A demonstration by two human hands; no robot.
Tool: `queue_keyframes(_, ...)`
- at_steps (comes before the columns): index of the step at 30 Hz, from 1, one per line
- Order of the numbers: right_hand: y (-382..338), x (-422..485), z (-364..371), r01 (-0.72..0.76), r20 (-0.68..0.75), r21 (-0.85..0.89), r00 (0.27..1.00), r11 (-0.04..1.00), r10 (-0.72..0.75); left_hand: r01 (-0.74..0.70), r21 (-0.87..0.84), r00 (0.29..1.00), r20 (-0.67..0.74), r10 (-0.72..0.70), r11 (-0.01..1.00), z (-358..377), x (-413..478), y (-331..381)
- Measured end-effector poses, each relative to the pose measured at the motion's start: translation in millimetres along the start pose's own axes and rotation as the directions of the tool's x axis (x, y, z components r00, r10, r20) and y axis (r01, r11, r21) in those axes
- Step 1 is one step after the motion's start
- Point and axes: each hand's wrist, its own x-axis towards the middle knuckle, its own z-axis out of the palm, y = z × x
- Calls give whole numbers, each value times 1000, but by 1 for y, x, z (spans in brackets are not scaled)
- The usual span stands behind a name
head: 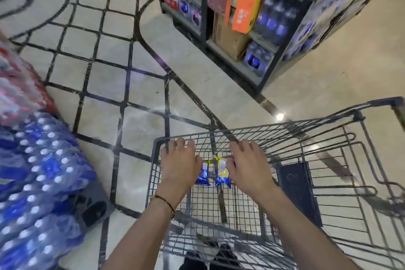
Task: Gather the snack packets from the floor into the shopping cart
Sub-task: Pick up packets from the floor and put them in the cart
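Observation:
The grey wire shopping cart (328, 129) stands right in front of me. On its mesh bottom lie two snack packets side by side: a blue packet (203, 175) and a yellow-and-blue packet (222, 173). My left hand (179, 165) hovers palm down over the cart's left end with its fingers spread. The fingertips reach the rim, and the hand partly covers the blue packet. My right hand (248, 165) is also palm down with spread fingers, just right of the yellow-and-blue packet. Neither hand holds anything. I see no packets on the floor.
A dark flat panel (299, 193) lies inside the cart to the right. Stacked shrink-wrapped bottle packs (39, 171) stand close on the left. A shelf unit (258, 28) with bottles and an orange box (243, 6) stands ahead. The tiled floor (105, 55) has black grid lines.

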Motion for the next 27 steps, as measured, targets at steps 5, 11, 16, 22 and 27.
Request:
queue_keyframes(5, -29, -11, -88, 37, -123, -10, 992, 999, -38, -59, -3, 984, -167, 57, 998, -88, -27, -8)
queue_keyframes(11, -49, -29, -160, 100, -192, -105, 974, 989, -119, -73, -30, 939, -339, 58, 997, -154, -65, -19)
queue_keyframes(16, -68, -31, -197, 204, -211, -167, 948, 965, -237, 13, -54, 887, -461, -37, 998, -188, -98, -30)
queue_keyframes(22, -102, -46, -218, 400, -250, -154, 869, 903, -427, 198, -102, 822, -524, -222, 975, -194, -165, -51)
queue_keyframes(27, -132, -73, -211, 603, -230, -127, 754, 787, -615, 352, -297, 726, -512, -459, 888, -183, -237, -60)
